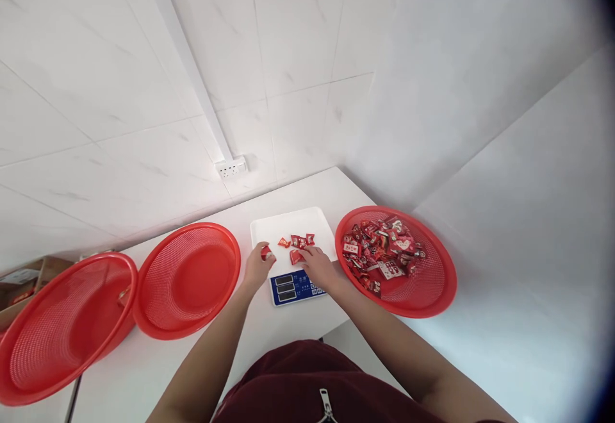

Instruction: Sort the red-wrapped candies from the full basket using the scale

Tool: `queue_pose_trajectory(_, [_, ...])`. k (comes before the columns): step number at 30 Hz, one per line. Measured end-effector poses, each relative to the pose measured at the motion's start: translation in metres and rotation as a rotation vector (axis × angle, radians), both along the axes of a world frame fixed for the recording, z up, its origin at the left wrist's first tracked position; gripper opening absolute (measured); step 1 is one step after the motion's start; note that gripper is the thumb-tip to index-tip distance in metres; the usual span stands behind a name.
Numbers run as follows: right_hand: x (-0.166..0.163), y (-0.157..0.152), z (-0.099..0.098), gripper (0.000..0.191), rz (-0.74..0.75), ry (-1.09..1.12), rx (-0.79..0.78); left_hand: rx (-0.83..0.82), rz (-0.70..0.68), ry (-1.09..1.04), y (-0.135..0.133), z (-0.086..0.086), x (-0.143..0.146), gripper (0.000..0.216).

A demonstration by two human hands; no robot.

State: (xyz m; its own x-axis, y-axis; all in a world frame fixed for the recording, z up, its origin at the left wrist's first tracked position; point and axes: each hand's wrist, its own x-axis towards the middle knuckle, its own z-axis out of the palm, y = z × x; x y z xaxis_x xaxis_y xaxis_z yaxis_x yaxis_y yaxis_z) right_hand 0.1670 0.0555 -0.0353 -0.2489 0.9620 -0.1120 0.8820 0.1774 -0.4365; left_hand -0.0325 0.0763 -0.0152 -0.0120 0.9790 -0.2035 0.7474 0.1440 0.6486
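Observation:
A digital scale [298, 286] with a white pan [273, 225] and a blue display panel stands on the table. Several small red wrapped candies [302, 241] lie on the pan. My left hand [257, 268] is at the pan's left edge, thumb and fingers closed round a red wrapped candy [267, 253]. On the right of the pan, my right hand [319, 267] has its fingertips on another red candy [295, 257], gripping it against the pan. A red basket [444, 275] beside my right forearm holds a heap of mostly red wrapped candies [384, 247].
To the left stand two more red plastic baskets, one [189, 282] near the scale and another [72, 340] tilted at the far left, with a small wrapped piece inside. Behind it is a cardboard box [50, 269]. A wall socket [232, 167] sits above the white table [317, 186].

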Motion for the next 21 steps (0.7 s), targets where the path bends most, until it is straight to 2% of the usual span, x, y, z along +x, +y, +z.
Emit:
queue_pose_trajectory(3, [-0.002, 0.004, -0.004, 0.045, -0.001, 0.012, -0.029, 0.038, 0.112, 0.030, -0.010, 0.018, -0.048, 0.040])
queue_pose_trajectory(5, [-0.002, 0.006, -0.008, 0.046, -0.016, 0.034, -0.053, 0.048, 0.172, 0.130, -0.017, 0.024, -0.077, 0.042])
queue_pose_trajectory(8, [0.000, 0.012, -0.012, 0.046, -0.035, 0.075, -0.081, 0.107, 0.168, 0.262, -0.025, 0.022, -0.092, 0.043])
queue_pose_trajectory(11, [-0.002, 0.016, -0.011, 0.041, -0.084, 0.153, -0.106, 0.144, 0.068, 0.135, -0.030, 0.011, -0.065, 0.037])
queue_pose_trajectory(13, [-0.007, 0.015, -0.006, 0.038, -0.138, 0.265, -0.105, 0.039, -0.001, -0.103, -0.032, 0.004, -0.033, 0.039])
queue_pose_trajectory(15, [-0.018, 0.009, 0.001, 0.035, -0.139, 0.416, -0.073, -0.108, -0.020, -0.399, -0.033, 0.000, -0.002, 0.050])
queue_pose_trajectory(18, [-0.035, -0.001, 0.012, 0.033, 0.007, 0.595, -0.045, -0.210, 0.069, -0.735, -0.033, 0.002, 0.027, 0.058])
queue_pose_trajectory(21, [-0.038, -0.004, 0.014, 0.040, 0.089, 0.605, -0.032, -0.168, 0.187, -0.793, -0.028, 0.009, 0.020, 0.051])
